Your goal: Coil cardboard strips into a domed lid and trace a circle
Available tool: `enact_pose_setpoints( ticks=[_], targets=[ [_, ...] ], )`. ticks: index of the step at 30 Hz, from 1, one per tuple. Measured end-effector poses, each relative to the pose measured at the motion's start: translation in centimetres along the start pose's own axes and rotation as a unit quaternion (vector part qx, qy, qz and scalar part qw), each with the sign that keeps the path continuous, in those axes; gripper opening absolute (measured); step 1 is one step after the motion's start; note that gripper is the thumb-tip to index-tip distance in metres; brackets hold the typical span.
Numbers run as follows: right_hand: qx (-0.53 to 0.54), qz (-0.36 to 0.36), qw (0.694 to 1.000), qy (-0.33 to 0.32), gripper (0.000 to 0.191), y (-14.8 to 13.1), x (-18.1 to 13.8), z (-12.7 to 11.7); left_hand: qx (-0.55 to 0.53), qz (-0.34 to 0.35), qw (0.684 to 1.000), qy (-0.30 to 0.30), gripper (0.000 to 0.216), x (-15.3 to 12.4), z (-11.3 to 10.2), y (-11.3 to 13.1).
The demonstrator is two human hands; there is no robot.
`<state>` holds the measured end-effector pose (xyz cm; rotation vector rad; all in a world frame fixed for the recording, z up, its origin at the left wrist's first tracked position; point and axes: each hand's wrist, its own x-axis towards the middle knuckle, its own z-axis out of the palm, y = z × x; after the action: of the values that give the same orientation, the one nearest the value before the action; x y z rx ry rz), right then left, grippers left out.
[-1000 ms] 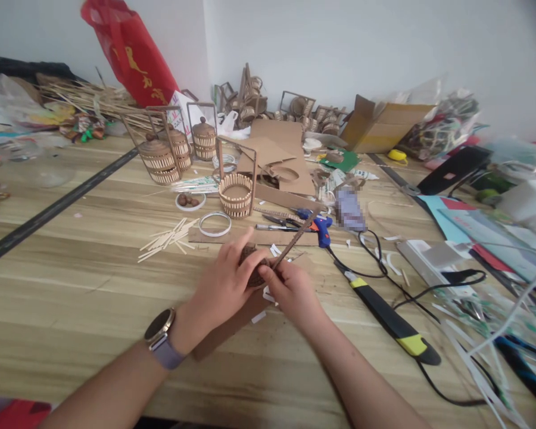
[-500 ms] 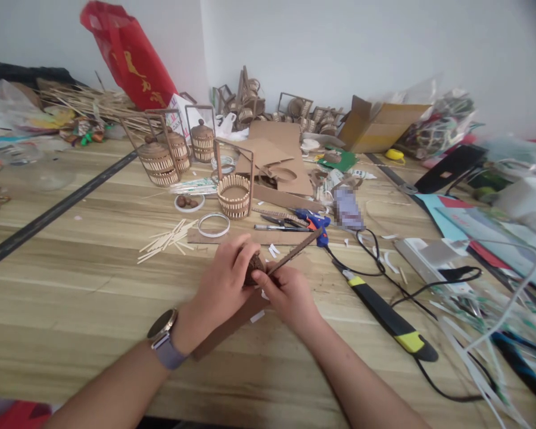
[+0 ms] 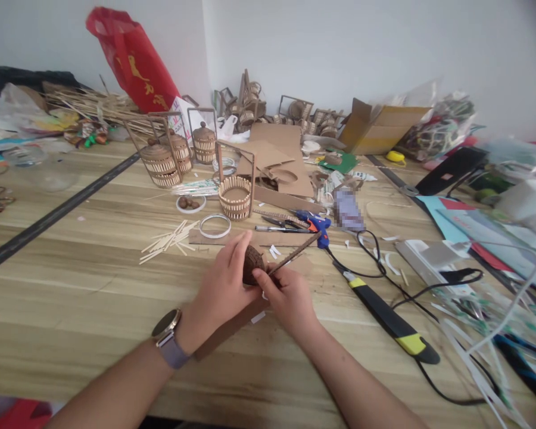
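My left hand (image 3: 221, 289), with a watch on its wrist, is closed round a small brown coiled cardboard roll (image 3: 251, 264) held on edge above the table. My right hand (image 3: 288, 295) pinches the loose brown corrugated strip (image 3: 295, 253) that runs from the roll up to the right. Both hands meet at the roll, over a flat cardboard piece (image 3: 232, 325) lying on the wooden table (image 3: 80, 298).
Beyond the hands lie a white ring (image 3: 214, 226), loose wooden sticks (image 3: 167, 239), a small stick basket (image 3: 235, 196), a blue glue gun (image 3: 318, 225) and a black-and-yellow cutter (image 3: 390, 322). Cables, cardboard sheets and finished baskets (image 3: 163, 156) crowd the back and right.
The roll has turned in my left hand from flat to standing on edge. My right hand stayed on the strip, which now lies a little lower.
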<state>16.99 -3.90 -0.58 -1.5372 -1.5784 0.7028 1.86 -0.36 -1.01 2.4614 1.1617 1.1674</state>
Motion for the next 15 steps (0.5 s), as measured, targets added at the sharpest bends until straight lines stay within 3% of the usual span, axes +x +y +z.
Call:
enact_pose_setpoints(
  ticks=[9, 15],
  targets=[
    [-0.011, -0.007, 1.0, 0.009, 0.049, 0.2, 0.0, 0.4, -0.013, -0.037, 0.999, -0.005, 0.071, 0.1, 0.1, 0.2],
    [-0.02, -0.024, 0.999, -0.029, 0.045, 0.5, 0.2, 0.2, -0.025, -0.081, 0.995, -0.052, 0.062, 0.9, -1.0, -1.0]
  ],
)
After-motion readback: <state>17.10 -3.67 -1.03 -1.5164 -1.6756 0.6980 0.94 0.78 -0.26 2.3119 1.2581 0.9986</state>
